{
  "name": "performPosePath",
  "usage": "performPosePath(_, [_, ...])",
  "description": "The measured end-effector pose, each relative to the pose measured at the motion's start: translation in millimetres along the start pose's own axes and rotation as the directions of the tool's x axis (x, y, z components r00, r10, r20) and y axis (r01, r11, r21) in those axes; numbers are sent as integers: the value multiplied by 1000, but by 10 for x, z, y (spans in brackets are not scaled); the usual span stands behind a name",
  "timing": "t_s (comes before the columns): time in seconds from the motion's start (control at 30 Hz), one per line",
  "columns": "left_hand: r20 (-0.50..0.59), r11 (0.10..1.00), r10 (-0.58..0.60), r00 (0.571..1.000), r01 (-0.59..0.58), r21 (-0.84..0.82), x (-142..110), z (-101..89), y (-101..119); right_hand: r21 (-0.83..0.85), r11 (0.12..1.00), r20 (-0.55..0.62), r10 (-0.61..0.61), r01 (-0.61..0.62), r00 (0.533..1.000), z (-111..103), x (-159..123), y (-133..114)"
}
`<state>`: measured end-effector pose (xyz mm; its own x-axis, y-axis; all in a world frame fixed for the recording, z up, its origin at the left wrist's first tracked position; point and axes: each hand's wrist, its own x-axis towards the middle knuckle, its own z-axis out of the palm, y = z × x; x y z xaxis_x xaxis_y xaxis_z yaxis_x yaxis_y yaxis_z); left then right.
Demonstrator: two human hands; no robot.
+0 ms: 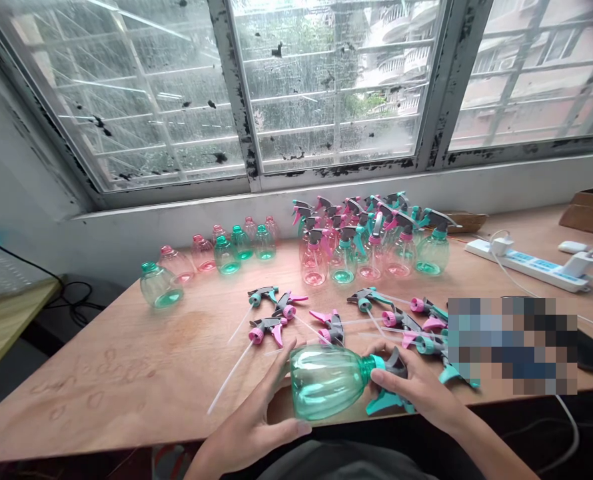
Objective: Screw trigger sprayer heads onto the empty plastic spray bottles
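Observation:
A clear green spray bottle (pixel 326 383) lies sideways in front of me at the table's near edge, its neck to the right. My left hand (pixel 256 413) cups its base, fingers behind and thumb in front. My right hand (pixel 421 387) grips the grey and turquoise trigger sprayer (pixel 394 367) at the bottle's neck, thumb by the collar. The collar sits against the neck; how tightly, I cannot tell. Just beyond my hands lie several loose sprayer heads, such as a pink one (pixel 266 330) and a turquoise one (pixel 364 300), with thin tubes.
Several bottles without heads, among them a green one (pixel 161 287), stand at the back left. A cluster of bottles with sprayers (pixel 344 257) stands by the wall. A white power strip (pixel 531 263) with cables lies to the right, near a blurred patch.

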<state>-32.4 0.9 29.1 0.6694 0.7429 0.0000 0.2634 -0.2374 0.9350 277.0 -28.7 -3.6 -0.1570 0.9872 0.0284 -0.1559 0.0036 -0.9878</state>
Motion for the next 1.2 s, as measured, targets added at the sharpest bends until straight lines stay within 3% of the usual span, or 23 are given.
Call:
performPosePath(0.17, [13,999,37,999,-37,-24,-9,15,-57,6,1000,30,5,-5,1000,-3,-7,-12])
performPosePath(0.53, [-9,995,-50,999,50,85,-9,-26,-31,-36,999,15,-15,15,1000,-2,-10,-11])
performPosePath(1.2, [14,1000,14,1000,-14,-6,7,13,28,-34,999,33,22,-21,999,13,-25,-38])
